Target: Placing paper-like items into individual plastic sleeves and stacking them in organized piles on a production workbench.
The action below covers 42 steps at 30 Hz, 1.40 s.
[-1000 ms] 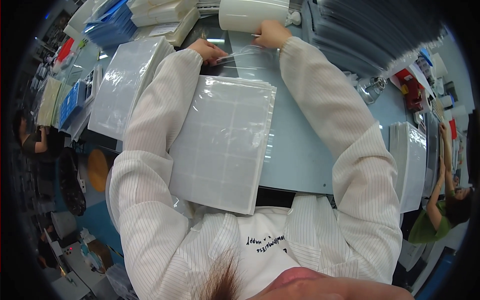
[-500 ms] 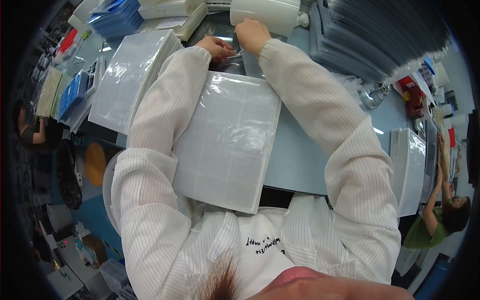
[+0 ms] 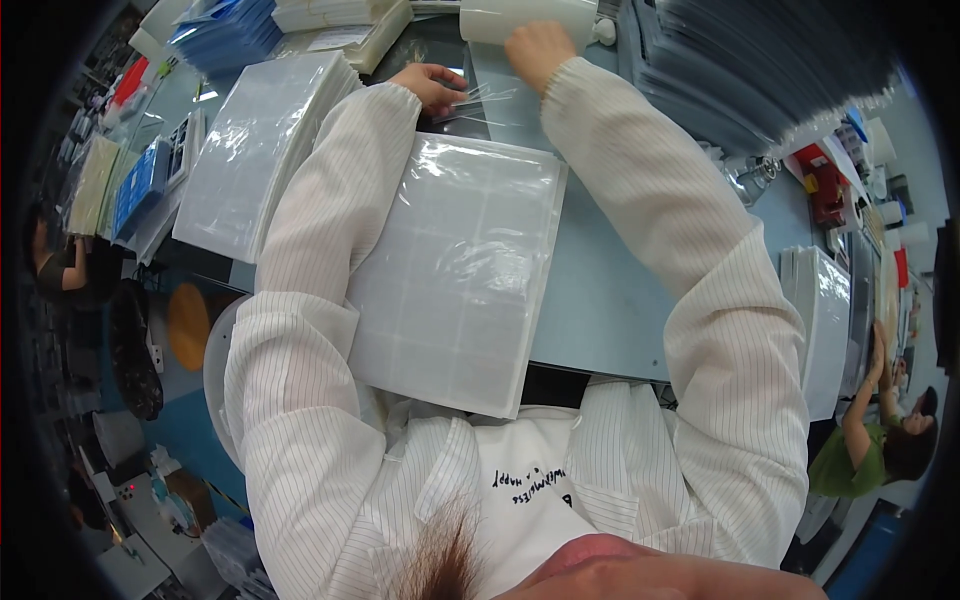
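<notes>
- Left hand (image 3: 432, 85) pinches clear film (image 3: 478, 97); right hand (image 3: 537, 48) fisted at its far edge, grip unclear.
- White wrapped pack (image 3: 455, 270) near table (image 3: 610, 300) edge; second pack (image 3: 262, 150) left.

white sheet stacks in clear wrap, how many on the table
3: one stack between the forearms, one stack to the left, and one stack at the right table edge. More may be hidden among the far clutter.

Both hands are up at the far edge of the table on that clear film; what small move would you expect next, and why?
Probably drawing the clear film back toward the stack of bagged white sheets. The left hand pins one end of it flat, the right hand is at its far end by the white machine, and the stack lies just below them. Whether either grip is closed is unclear.
</notes>
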Each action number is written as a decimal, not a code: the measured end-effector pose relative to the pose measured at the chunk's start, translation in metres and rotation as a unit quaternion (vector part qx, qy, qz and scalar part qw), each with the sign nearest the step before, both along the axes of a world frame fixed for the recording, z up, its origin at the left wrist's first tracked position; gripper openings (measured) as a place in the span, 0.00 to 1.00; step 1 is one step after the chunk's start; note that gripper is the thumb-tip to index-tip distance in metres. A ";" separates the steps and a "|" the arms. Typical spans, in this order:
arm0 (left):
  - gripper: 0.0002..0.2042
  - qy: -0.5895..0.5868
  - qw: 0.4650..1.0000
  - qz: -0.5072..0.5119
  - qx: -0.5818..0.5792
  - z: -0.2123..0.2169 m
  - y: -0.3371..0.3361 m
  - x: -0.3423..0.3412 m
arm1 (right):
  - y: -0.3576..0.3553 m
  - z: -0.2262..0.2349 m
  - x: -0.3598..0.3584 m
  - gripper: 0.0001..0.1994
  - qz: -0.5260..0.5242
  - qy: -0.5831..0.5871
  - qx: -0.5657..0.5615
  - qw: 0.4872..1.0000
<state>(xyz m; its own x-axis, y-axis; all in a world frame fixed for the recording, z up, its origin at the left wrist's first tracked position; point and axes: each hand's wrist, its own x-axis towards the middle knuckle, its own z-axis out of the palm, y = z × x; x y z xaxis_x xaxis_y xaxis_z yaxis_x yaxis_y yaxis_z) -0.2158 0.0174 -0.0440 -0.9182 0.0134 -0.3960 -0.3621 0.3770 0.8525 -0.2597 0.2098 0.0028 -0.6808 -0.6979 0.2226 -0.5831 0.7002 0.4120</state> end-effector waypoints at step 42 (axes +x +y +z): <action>0.09 0.404 0.892 -0.202 0.008 0.124 -0.059 0.165 | 0.101 0.065 0.175 0.11 0.341 -0.324 -0.486 0.737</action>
